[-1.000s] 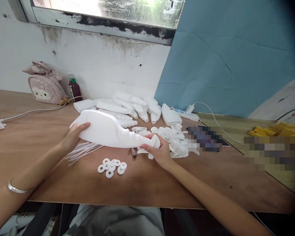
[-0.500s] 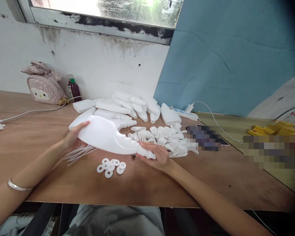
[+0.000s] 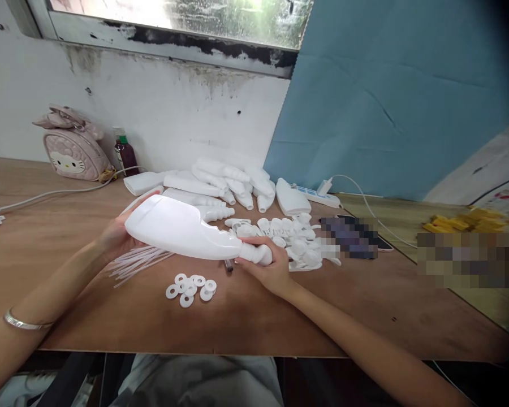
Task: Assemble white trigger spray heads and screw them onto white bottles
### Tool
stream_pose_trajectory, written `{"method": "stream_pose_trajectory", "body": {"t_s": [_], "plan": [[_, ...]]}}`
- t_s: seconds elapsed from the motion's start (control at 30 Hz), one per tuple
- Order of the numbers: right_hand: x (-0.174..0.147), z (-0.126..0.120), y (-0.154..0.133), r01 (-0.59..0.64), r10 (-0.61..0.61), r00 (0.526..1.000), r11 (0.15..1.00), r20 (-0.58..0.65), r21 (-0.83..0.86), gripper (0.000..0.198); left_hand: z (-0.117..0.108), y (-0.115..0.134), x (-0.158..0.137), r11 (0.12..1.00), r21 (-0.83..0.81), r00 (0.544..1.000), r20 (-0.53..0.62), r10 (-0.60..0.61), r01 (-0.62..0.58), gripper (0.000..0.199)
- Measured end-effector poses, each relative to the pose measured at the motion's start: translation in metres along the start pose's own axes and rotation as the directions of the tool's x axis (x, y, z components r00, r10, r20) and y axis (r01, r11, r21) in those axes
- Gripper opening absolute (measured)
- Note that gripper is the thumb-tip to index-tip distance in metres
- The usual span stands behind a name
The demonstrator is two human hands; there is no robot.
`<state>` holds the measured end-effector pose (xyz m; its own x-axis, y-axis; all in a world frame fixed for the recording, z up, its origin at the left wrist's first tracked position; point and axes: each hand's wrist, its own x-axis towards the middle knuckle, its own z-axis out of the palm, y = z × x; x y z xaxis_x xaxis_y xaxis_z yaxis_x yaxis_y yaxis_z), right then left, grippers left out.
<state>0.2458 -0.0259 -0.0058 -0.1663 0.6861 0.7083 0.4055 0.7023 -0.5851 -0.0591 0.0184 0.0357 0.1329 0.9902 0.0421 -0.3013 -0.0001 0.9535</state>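
A white plastic spray bottle body (image 3: 178, 229) lies sideways in the air over the table, held at both ends. My left hand (image 3: 116, 234) grips its wide base, with most of the fingers hidden behind it. My right hand (image 3: 274, 265) is closed around the narrow neck end, thumb on top. Below the bottle lie several thin white tubes (image 3: 138, 261), near my left hand, and a small group of flat white washers (image 3: 190, 288). Just beyond my right hand is a pile of white plastic trigger parts (image 3: 297, 243). A small dark object (image 3: 228, 265) rests under the neck.
More white bottles (image 3: 220, 178) are heaped by the wall. A pink bag (image 3: 74, 152) and a dark bottle (image 3: 125, 154) stand at the back left. A power strip (image 3: 316, 195) with a cable and a blurred phone (image 3: 352, 237) lie on the right, with yellow items (image 3: 470, 220) farther off.
The bottle has turned slightly in my hands and shifted a little left and up at its base. My left hand has moved left around the base; my right hand stays on the neck.
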Motion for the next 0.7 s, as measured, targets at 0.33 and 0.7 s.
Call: {"method": "stream_pose_trajectory", "body": {"t_s": [0.33, 0.7], "plan": [[0.004, 0.003, -0.001, -0.36, 0.369, 0.929, 0.902, 0.008, 0.238, 0.03, 0.0, -0.003, -0.004, 0.965, -0.26, 0.99, 0.141, 0.019, 0.018, 0.062], [0.001, 0.011, -0.011, -0.555, 0.51, 0.826, 0.658, 0.24, 0.508, 0.035, -0.003, -0.013, 0.001, 0.974, -0.21, 0.984, 0.136, 0.115, -0.085, 0.023]]}}
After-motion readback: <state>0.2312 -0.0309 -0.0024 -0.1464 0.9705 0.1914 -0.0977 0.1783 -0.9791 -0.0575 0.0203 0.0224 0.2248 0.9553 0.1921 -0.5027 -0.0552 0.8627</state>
